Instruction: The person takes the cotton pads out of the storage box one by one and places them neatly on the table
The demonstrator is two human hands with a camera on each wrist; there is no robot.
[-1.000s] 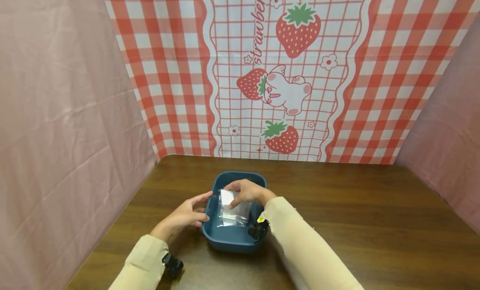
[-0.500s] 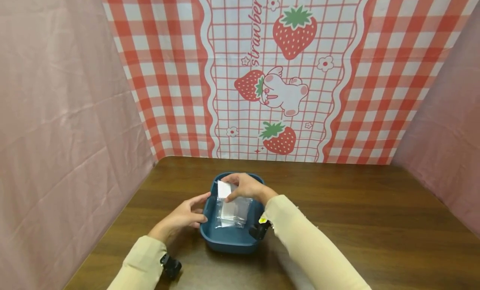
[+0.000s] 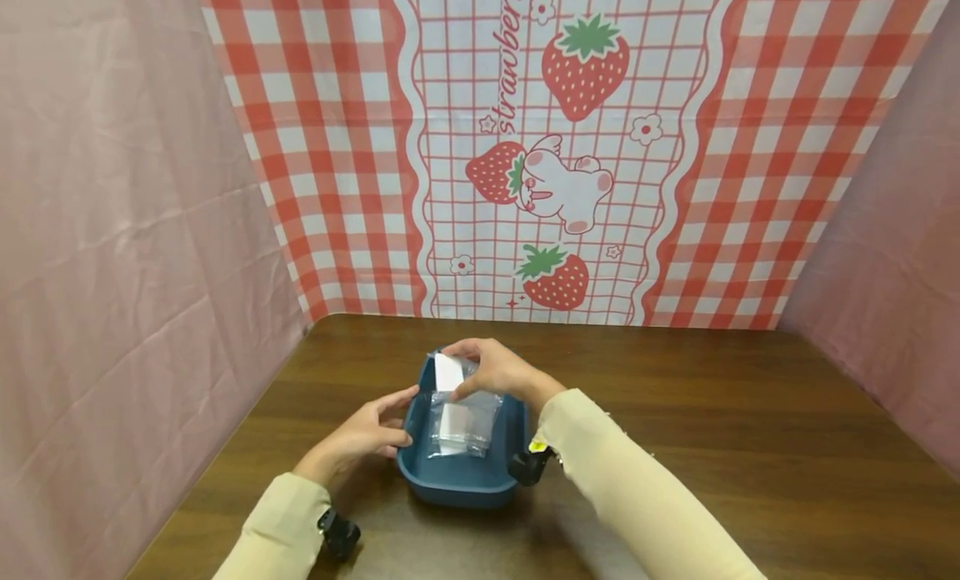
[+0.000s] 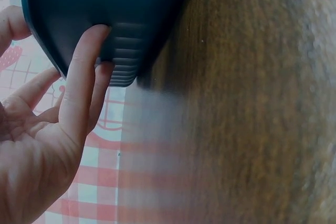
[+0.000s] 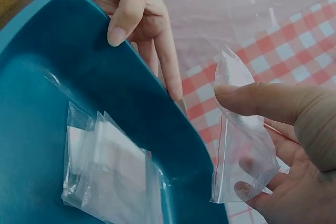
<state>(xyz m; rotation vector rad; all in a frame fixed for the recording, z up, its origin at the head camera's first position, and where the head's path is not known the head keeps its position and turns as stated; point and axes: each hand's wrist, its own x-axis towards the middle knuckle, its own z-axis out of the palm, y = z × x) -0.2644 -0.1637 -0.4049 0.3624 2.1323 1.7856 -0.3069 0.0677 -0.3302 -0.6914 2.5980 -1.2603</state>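
A blue bin (image 3: 461,495) stands on the table, and several clear zip-top plastic bags (image 3: 461,430) lie in it. In the right wrist view the stacked bags (image 5: 118,169) overlap, with white panels showing. My left hand (image 3: 360,437) holds the bin's left wall, thumb over the rim (image 5: 142,69) and other fingers against the outside. Above the bin's far part, my right hand (image 3: 501,372) pinches one clear zip-top bag (image 5: 244,156) between thumb and fingers. A red line runs along that bag's seal. The left wrist view shows fingers (image 4: 79,85) against the bin's ribbed outer wall.
The brown wooden table (image 3: 675,430) extends to both sides of the bin. Behind it hangs a red-and-white checked cloth (image 3: 330,188) with strawberry prints. Pink cloth (image 3: 135,230) hangs at the left. Black wrist cameras (image 3: 339,533) are strapped to both sleeves.
My right hand has risen and moved towards the bin's far end, drawing a bag up off the pile. The left hand has stayed on the bin's left wall.
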